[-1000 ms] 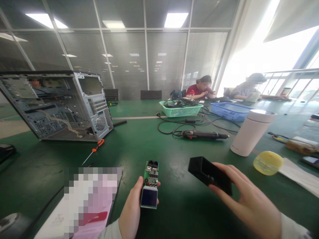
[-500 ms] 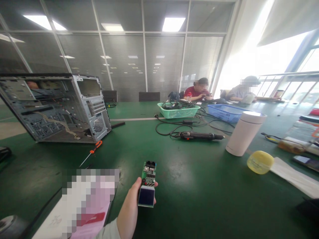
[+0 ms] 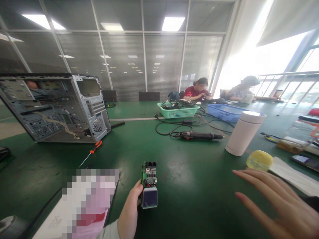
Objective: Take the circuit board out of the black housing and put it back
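My left hand (image 3: 131, 205) grips a small green circuit board (image 3: 150, 181) by its left side, above the table near the front. Black sockets sit at the board's far end, and a dark square display (image 3: 150, 198) is at its near end. The thumb lies along the left edge; the other fingers are hidden behind the board. At the lower right, my right hand (image 3: 276, 202) is stretched out with fingers and thumb apart, holding nothing. It hovers just in front of a yellow round container (image 3: 260, 160) and a white strip (image 3: 294, 176).
An open computer case (image 3: 74, 109) stands at the left, with an orange-handled screwdriver (image 3: 92, 151) before it. Papers (image 3: 74, 202) lie near left. Beyond are a corded electric screwdriver (image 3: 201, 135), green basket (image 3: 178, 112), blue basket (image 3: 224, 113), pale tumbler (image 3: 245, 133) and two people.
My right hand has come into view from the lower right with fingers spread. My left hand has turned the circuit board slightly, so its left side shows more.
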`<action>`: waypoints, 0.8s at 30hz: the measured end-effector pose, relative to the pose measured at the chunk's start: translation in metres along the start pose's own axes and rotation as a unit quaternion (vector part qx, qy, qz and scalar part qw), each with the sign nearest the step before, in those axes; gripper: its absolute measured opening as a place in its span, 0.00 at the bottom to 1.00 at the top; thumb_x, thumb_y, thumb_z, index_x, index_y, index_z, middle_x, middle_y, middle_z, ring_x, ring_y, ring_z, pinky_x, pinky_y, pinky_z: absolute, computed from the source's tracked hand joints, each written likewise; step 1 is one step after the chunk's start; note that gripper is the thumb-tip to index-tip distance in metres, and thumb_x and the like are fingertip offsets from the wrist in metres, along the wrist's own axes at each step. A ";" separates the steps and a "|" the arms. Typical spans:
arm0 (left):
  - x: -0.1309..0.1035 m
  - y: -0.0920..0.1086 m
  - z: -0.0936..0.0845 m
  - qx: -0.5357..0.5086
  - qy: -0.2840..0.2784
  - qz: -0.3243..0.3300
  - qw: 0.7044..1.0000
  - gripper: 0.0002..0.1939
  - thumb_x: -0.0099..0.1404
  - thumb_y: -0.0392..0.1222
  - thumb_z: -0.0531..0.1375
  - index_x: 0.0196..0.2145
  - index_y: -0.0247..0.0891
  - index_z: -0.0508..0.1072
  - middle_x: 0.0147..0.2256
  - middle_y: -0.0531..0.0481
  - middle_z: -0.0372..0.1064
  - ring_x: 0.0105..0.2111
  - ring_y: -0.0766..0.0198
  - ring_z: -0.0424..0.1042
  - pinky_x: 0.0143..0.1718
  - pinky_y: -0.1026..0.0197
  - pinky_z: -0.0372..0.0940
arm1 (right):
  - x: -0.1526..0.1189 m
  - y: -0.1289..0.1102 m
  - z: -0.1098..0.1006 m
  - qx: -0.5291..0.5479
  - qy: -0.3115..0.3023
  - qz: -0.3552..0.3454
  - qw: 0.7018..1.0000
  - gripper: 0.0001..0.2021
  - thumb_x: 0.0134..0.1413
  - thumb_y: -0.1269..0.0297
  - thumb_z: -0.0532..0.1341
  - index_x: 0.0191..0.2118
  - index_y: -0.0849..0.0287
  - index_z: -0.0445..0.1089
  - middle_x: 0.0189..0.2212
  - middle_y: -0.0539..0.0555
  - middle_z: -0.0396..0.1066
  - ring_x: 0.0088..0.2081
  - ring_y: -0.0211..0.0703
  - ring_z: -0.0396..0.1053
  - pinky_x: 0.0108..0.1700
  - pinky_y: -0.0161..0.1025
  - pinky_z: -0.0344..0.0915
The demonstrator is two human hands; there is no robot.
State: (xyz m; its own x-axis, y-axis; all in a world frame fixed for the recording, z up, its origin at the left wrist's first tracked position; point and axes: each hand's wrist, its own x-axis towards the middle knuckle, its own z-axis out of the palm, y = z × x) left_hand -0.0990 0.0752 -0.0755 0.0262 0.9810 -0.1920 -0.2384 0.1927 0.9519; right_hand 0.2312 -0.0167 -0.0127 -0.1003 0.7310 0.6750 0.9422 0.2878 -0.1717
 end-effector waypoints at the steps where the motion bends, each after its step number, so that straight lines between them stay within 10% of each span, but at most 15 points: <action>1: -0.001 0.001 0.000 0.001 0.002 0.000 1.000 0.18 0.56 0.53 0.59 0.36 0.38 0.79 0.31 0.46 0.80 0.41 0.48 0.76 0.40 0.52 0.69 | 0.011 -0.018 0.008 0.012 -0.015 -0.053 0.998 0.17 0.65 0.49 0.53 0.55 0.48 0.62 0.47 0.56 0.65 0.46 0.59 0.66 0.45 0.55 0.65; 8: -0.013 0.019 0.008 0.028 -0.018 0.040 0.999 0.18 0.48 0.51 0.62 0.32 0.36 0.79 0.38 0.44 0.80 0.52 0.43 0.69 0.58 0.47 0.57 | 0.054 -0.114 0.057 0.295 -0.101 -0.011 0.950 0.20 0.62 0.65 0.52 0.60 0.51 0.55 0.54 0.53 0.59 0.52 0.46 0.62 0.49 0.43 0.67; 14: -0.026 0.033 0.014 0.116 -0.084 0.065 0.988 0.22 0.54 0.52 0.57 0.40 0.37 0.79 0.42 0.46 0.79 0.49 0.45 0.71 0.53 0.51 0.62 | 0.045 -0.120 0.093 0.443 -0.176 0.043 0.878 0.29 0.60 0.64 0.55 0.65 0.46 0.45 0.61 0.48 0.50 0.60 0.45 0.53 0.60 0.48 0.58; 24: -0.026 0.027 0.013 0.236 -0.145 0.139 0.951 0.20 0.61 0.43 0.51 0.46 0.40 0.77 0.40 0.50 0.79 0.43 0.49 0.75 0.47 0.54 0.67 | 0.041 -0.127 0.092 0.620 -0.204 0.124 0.747 0.24 0.57 0.63 0.59 0.56 0.53 0.49 0.51 0.55 0.62 0.54 0.46 0.60 0.57 0.49 0.56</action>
State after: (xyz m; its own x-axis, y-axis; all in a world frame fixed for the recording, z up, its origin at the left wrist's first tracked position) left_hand -0.0935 0.0551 -0.0415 0.3093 0.9466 0.0910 0.1850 -0.1537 0.9706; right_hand 0.0779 0.0335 -0.0295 -0.3004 0.9115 0.2810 -0.0483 0.2797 -0.9589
